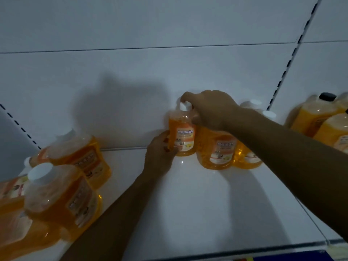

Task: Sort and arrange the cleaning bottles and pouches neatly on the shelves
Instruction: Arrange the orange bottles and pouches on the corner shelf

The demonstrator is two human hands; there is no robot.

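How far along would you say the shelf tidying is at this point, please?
Done: two orange bottles stand upright against the back panel. In hand: both hands, left hand and right hand, hold a third bottle beside them. Left: the tilted cluster of bottles at the left.

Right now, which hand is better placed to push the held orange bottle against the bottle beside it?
The left hand: it grips the held orange bottle on its outer side, opposite the neighbouring bottle. The right hand only grips the cap.
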